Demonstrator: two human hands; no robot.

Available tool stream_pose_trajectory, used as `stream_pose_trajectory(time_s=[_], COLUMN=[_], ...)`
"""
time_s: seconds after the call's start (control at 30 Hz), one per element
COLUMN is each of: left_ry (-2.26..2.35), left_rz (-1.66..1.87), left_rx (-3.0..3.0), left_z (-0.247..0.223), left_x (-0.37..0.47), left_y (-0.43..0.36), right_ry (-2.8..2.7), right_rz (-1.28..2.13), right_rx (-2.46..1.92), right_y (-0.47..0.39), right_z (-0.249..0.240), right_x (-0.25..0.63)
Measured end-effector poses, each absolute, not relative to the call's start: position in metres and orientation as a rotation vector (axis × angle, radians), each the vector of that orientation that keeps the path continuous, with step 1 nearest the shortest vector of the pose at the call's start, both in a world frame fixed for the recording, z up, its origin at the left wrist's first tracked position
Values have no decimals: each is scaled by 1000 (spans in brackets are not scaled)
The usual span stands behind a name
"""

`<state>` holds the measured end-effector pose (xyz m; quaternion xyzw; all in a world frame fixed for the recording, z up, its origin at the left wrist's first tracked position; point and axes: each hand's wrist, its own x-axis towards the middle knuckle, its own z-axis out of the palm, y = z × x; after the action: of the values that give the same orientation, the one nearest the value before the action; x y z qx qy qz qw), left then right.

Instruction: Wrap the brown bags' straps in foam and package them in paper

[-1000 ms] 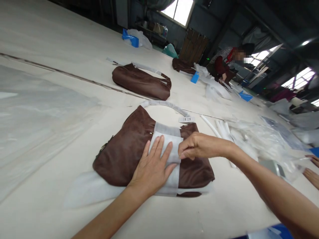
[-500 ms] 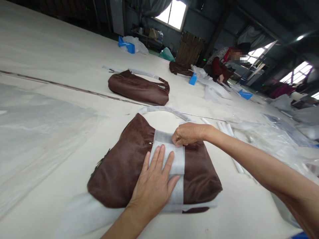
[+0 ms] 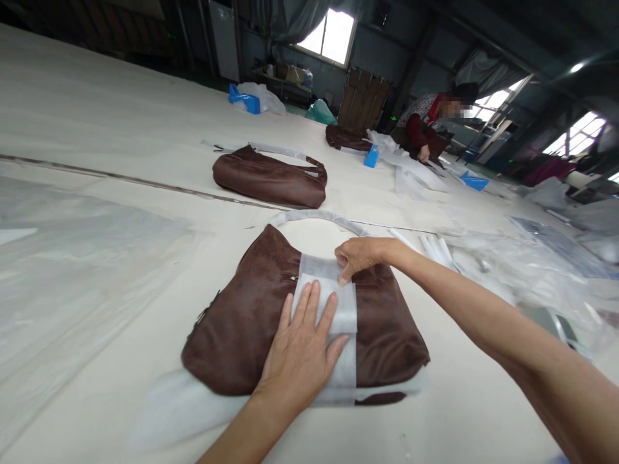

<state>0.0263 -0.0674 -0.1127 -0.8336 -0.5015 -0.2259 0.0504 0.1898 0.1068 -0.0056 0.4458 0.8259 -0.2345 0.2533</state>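
Observation:
A brown leather handbag (image 3: pixel 232 328) lies flat on the table in front of me, its wrapped handle (image 3: pixel 314 214) curving away at the top. A band of thin white wrapping sheet (image 3: pixel 345 316) runs down the bag's middle, with its layers overlapping. My left hand (image 3: pixel 302 348) lies flat on the band, fingers spread, holding nothing. At the band's upper right edge is my right hand (image 3: pixel 360 258), its fingers curled and its thumb against the sheet. Whatever its fingers may hold is hidden. More white sheet (image 3: pixel 188 406) sticks out beneath the bag at lower left.
Another brown handbag (image 3: pixel 271 177) lies beyond a seam in the table (image 3: pixel 106 122). Clear plastic sheeting (image 3: pixel 72 277) covers the left side. White rolls (image 3: pixel 438 251) and crumpled plastic bags (image 3: pixel 522 270) lie to the right. A co-worker (image 3: pixel 420 129) bends over the table's far right end.
My right hand's thumb now points down onto the sheet, where its fingers were more bunched before. My left hand stays flat on the band. The view has shifted slightly.

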Motion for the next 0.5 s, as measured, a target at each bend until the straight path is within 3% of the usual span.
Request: stream_pose_trajectory(time_s=[0.1, 0.23, 0.5], left_ry=[-1533, -1533, -1515], left_rz=[-678, -680, -673], left_rx=[-2536, -2531, -2533], left_z=[-112, -112, -113], left_x=[26, 26, 26], left_y=[-67, -67, -67], right_ry=[2433, 2729, 3155], right_rz=[-711, -453, -471], right_rx=[1395, 1740, 1471], right_y=[101, 64, -23], right_z=[-13, -21, -63], right_x=[214, 236, 231])
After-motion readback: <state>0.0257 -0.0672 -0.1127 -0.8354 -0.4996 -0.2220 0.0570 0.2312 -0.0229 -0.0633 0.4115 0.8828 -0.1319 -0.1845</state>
